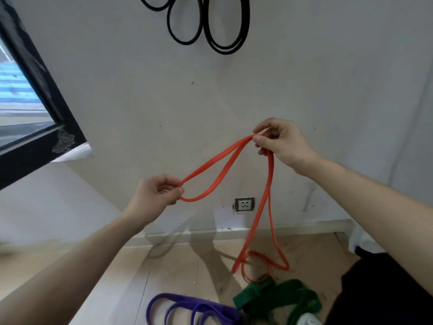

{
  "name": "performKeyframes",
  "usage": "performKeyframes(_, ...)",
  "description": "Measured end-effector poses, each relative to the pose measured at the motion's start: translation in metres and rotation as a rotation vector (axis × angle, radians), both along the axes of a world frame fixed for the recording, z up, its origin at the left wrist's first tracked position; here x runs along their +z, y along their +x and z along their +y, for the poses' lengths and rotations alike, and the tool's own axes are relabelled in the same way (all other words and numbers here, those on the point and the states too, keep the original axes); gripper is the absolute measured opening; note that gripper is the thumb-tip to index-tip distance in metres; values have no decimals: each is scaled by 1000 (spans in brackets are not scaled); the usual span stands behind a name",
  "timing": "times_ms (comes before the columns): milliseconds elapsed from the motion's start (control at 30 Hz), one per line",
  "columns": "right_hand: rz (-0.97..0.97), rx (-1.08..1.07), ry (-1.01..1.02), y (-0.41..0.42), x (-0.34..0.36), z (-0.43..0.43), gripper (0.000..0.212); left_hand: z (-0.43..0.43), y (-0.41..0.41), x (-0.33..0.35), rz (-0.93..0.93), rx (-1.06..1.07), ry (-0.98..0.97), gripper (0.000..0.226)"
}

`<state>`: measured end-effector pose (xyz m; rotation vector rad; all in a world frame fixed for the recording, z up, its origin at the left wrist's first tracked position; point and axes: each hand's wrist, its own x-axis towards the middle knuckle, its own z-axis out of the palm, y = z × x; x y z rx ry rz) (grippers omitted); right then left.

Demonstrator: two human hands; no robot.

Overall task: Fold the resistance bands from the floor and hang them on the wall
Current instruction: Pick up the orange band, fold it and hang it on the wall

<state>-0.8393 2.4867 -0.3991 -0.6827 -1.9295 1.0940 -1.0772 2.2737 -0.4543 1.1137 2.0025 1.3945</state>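
Observation:
An orange resistance band [225, 165] stretches between both hands in front of the white wall. My left hand [155, 195] pinches one looped end of it at the lower left. My right hand [280, 143] pinches a fold of it higher up on the right. From that hand two strands hang down to the wooden floor, where the tail lies in a loose loop. A purple band [192, 309] and a green band [278, 297] lie on the floor below. Black bands [206, 22] hang on the wall at the top.
A black-framed window [35, 109] takes up the left side. A wall socket [244, 204] sits low on the wall above the skirting board. Dark fabric [379, 289] and a white shoe tip [308, 320] show at the bottom right.

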Motion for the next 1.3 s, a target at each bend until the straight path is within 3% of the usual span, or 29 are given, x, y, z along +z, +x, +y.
performKeyframes(100, -21, 1, 20, 0, -3, 3, 9, 1, -3, 2, -61, 67, 14, 4)
performKeyframes(300, -108, -15, 47, 0, -12, 5, 5, -1, -2, 17, -573, -14, 175, 14)
performKeyframes(533, -180, -41, 56, -2, -23, 10, 10, -9, 0, 25, -651, -249, 167, 19)
performKeyframes(667, -169, -52, 48, -2, -23, 11, 7, -11, -3, 24, -581, -300, 167, 22)
performKeyframes(833, -145, -21, 17, 0, -23, 13, 8, -9, -7, 16, -345, -142, 111, 28)
performKeyframes(1033, -116, 92, -35, -1, -18, 4, 8, -11, -15, 2, 171, -77, -21, 35)
performKeyframes(1167, -120, 198, -26, -9, -11, -14, 12, -10, -9, 2, 137, -75, -58, 36)
performKeyframes(1300, -244, 304, 34, -19, -10, -33, 15, -4, 6, 9, 155, -142, -4, 31)
